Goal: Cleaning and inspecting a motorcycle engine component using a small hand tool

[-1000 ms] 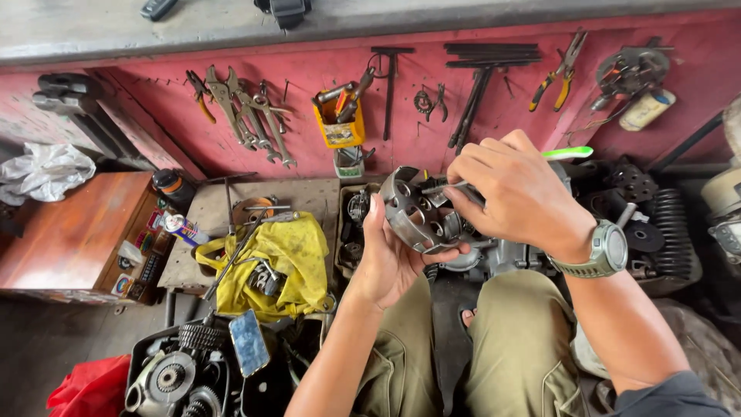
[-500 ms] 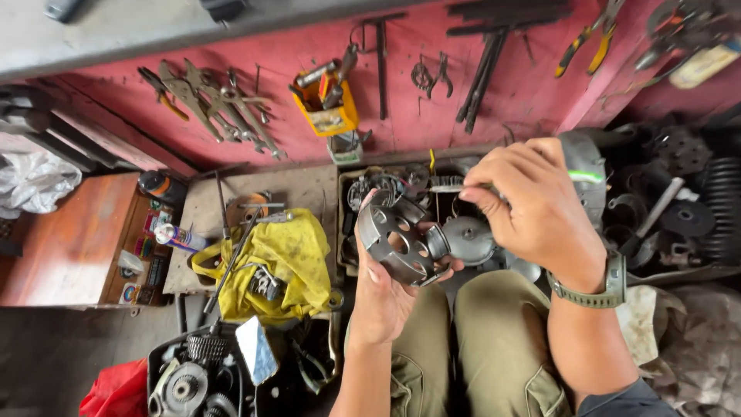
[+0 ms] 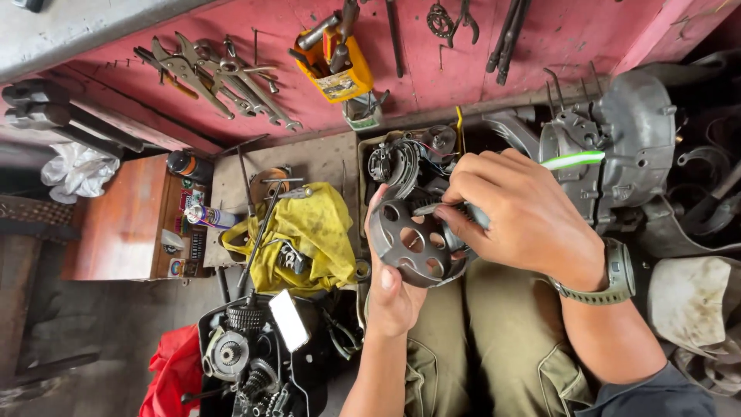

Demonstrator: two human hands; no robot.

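Round part (image 3: 413, 245) now turned flatter (perforated face up); left hand (image 3: 394, 289) cradles it, right hand (image 3: 517, 216) pinches rim.

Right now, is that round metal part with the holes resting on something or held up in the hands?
Held up: the round metal part sits in the left hand above the knees, right hand on it.

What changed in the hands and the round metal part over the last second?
The left hand turned the round drilled metal part, so its flat face with holes now shows instead of its inner side. The right hand came closer over it, fingertips pinching at its upper edge. Neither hand let go; the yellow cloth lies as before.
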